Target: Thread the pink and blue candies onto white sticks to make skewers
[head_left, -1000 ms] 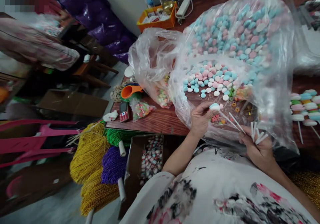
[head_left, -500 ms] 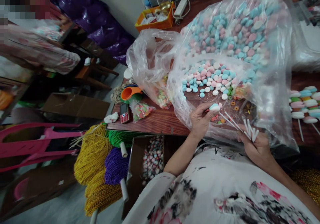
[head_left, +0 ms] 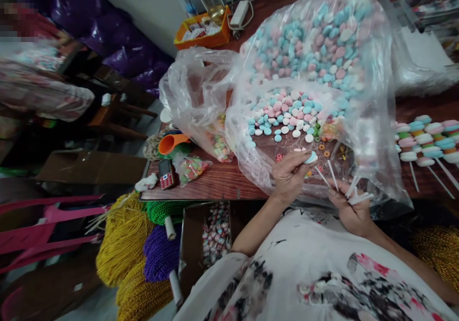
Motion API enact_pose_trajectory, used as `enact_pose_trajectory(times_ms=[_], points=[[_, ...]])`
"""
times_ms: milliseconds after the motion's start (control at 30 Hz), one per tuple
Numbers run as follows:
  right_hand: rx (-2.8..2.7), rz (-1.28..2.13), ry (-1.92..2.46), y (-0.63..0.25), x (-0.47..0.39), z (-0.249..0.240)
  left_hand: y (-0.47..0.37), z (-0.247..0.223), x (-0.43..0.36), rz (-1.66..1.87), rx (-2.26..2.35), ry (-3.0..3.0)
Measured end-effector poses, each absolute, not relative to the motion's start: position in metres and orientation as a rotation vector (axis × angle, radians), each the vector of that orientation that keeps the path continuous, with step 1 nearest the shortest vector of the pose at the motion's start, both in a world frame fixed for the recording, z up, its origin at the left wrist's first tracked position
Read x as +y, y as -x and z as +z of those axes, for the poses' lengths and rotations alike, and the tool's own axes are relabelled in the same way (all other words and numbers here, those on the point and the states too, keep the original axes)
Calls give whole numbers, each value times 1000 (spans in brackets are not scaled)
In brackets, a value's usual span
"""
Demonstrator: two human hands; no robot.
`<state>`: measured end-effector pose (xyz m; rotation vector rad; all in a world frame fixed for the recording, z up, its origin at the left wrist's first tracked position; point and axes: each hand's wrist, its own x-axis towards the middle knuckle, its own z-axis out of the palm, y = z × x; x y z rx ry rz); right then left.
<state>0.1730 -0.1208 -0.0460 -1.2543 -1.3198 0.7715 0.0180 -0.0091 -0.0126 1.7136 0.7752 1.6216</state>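
My left hand (head_left: 289, 175) pinches flat round beads (head_left: 311, 157), blue and white, between thumb and fingers. A thin white stick (head_left: 322, 176) runs from just below these beads toward my right hand (head_left: 350, 211). My right hand is closed around several white sticks (head_left: 355, 193), which fan out from its fingers. Whether the nearest stick enters the beads, I cannot tell. Just beyond both hands, loose pink, blue and white beads (head_left: 296, 133) spill at the mouth of a large clear plastic bag (head_left: 382, 153). Small ring-shaped beads (head_left: 326, 153) lie near my fingers.
Stacked beads on sticks (head_left: 426, 141) lie at the right. Leftward are a smaller plastic bag (head_left: 193, 79), an orange scoop (head_left: 172, 144), a phone (head_left: 166, 174) and a bag of colourful pieces (head_left: 193, 168). Below the table edge stand cord bundles (head_left: 122, 244) and a cardboard box (head_left: 191, 249).
The view has shifted, so the table's things sit further left. The sticks in my right hand have spread differently, and my left hand's grip on the beads has turned, hiding more of them.
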Motion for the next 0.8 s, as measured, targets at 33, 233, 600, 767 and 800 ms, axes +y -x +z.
enact_pose_trajectory(times_ms=[33,233,600,767,800], points=[[-1252,791,1261,-171,-121,-46,-22,-13,-12,1582,752,-1742],[-853,1037,1335,-184,-111,-39,-36,-11,-12,1042,653,-1770],[-941,948,1424,-211,-96,-50,-67,-17,62,204,1061,-2625],[-1046,933,1433,-216,-107,-60,-56,-25,50,445,978,-2420],[-1103,905,1450,-216,-108,-62,-51,-24,47,560,976,-2251]])
